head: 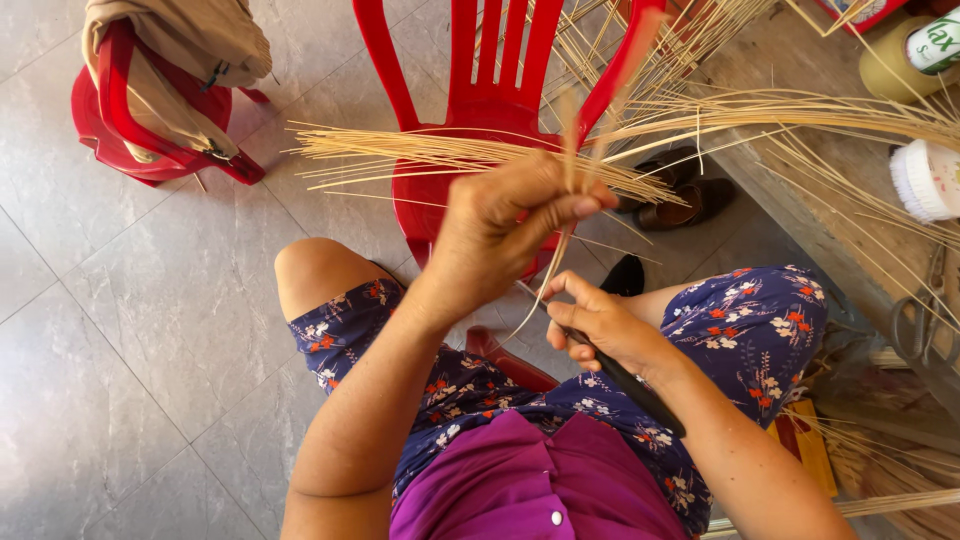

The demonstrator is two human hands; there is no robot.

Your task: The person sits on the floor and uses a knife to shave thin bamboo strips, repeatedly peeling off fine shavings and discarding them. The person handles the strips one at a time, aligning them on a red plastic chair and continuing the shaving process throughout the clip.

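Note:
My left hand (510, 225) is raised in front of me, pinching a thin pale cane strip (570, 150) that runs up, blurred, and curls down to my right hand. My right hand (600, 320) rests over my lap, gripping a dark-handled knife (625, 385) and touching the strip's lower end (535, 305). I sit with bare knees and a blue flowered skirt (750, 325) over a purple top.
A red plastic chair (480, 120) stands ahead with a bundle of pale cane strips (430, 150) across its seat. Another red chair (150, 120) with beige cloth is at left. Dark shoes (680, 195), scissors (925, 320), and containers on a wooden bench (840, 200) lie right.

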